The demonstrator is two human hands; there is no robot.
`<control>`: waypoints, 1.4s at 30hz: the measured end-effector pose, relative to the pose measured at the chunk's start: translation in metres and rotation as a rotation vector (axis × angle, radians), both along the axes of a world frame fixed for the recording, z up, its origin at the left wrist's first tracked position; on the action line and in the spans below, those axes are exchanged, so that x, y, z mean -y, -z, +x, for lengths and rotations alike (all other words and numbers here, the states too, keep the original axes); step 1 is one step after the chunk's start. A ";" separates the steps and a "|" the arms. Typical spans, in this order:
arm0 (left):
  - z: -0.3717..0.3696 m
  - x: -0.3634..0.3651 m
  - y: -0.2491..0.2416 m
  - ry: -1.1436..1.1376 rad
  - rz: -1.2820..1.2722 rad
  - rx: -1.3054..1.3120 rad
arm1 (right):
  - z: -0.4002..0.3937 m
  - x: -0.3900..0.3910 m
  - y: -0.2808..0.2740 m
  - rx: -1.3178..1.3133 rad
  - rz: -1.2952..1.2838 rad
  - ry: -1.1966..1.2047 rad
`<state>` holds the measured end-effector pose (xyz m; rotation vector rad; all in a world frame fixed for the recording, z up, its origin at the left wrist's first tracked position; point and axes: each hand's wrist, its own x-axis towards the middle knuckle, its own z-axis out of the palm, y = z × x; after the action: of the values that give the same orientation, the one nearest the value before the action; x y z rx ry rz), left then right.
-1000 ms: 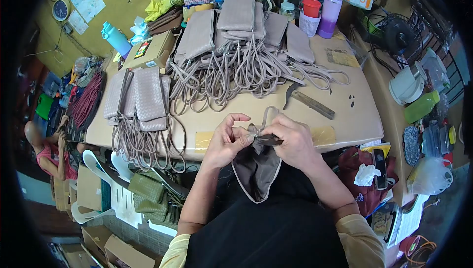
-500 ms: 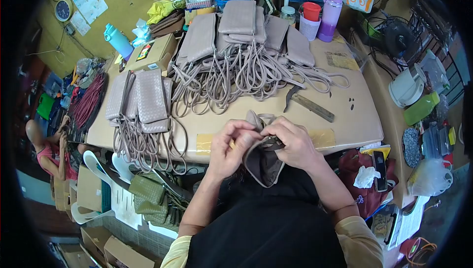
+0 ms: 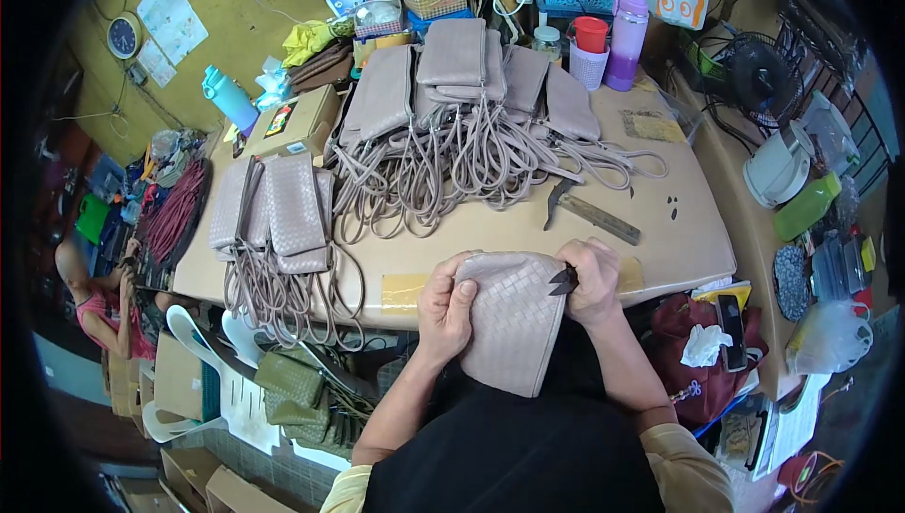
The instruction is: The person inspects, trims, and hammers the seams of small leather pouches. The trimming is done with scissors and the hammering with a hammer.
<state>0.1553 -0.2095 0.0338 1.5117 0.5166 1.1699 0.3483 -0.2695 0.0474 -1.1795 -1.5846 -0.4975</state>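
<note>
A greyish-pink woven pouch (image 3: pixel 512 324) is held up at the table's front edge, its patterned face toward the camera. My left hand (image 3: pixel 446 308) grips its upper left side, thumb in front. At its upper right corner my right hand (image 3: pixel 591 280) is closed around a small dark pointed tool (image 3: pixel 563 281), whose tips lie over the pouch; whether these fingers also grip the pouch is hard to tell. Beyond the hands lies a hammer (image 3: pixel 596 213). Similar pouches with looped straps are piled at the back (image 3: pixel 452 56) and on the left (image 3: pixel 294 211).
A cardboard box (image 3: pixel 293 126) and a purple bottle (image 3: pixel 626 46) stand at the back of the table (image 3: pixel 679 221). Green woven pouches (image 3: pixel 293 381) lie on a white chair (image 3: pixel 236 390) at lower left. A maroon bag (image 3: pixel 681 324) sits at right. Another person (image 3: pixel 104 310) is at far left.
The pouch was bunched with its dark inside showing; now its woven outside faces the camera, spread flatter. The dark tool now shows clearly at my right hand. The whole view has shifted slightly.
</note>
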 end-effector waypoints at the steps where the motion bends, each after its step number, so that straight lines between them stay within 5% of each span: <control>1: -0.001 0.001 -0.001 0.013 0.011 -0.003 | -0.003 0.004 0.005 -0.123 -0.095 0.005; 9: -0.004 -0.013 -0.003 -0.053 0.053 -0.153 | -0.003 0.006 0.017 -0.333 -0.244 -0.228; 16: -0.003 -0.019 0.011 -0.110 -0.131 -0.042 | 0.002 0.016 -0.009 -0.797 -0.854 -0.514; 21: 0.005 -0.015 -0.003 -0.262 0.170 -0.096 | 0.019 0.015 0.003 -0.854 -0.887 -0.729; 23: -0.003 -0.016 0.002 -0.257 0.188 -0.195 | 0.021 0.015 0.010 -1.114 -0.905 -0.916; 24: -0.005 -0.017 0.006 -0.250 0.205 -0.296 | 0.019 0.015 0.010 -1.114 -0.906 -0.915; 26: -0.005 -0.017 0.010 -0.261 0.245 -0.332 | 0.010 0.013 0.010 -0.839 -1.024 -0.466; 30: 0.005 -0.012 0.005 -0.258 0.192 -0.278 | -0.003 0.010 0.010 -0.816 -0.845 -0.336; 34: 0.003 -0.014 -0.006 -0.061 -0.090 -0.080 | -0.004 0.008 0.008 -0.697 -0.710 -0.358; 37: 0.002 -0.018 0.008 -0.135 0.087 -0.068 | -0.007 0.011 -0.003 -0.683 -0.730 -0.368; 39: -0.004 -0.021 0.012 -0.155 0.030 -0.107 | -0.010 0.017 -0.011 -0.772 -0.945 -0.326; 42: -0.007 -0.025 0.015 -0.121 -0.073 -0.092 | -0.010 0.014 0.000 -0.662 -0.853 -0.401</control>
<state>0.1480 -0.1844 0.0190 1.4932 0.7143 1.1647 0.3382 -0.2840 0.0479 -1.3727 -1.3824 0.8416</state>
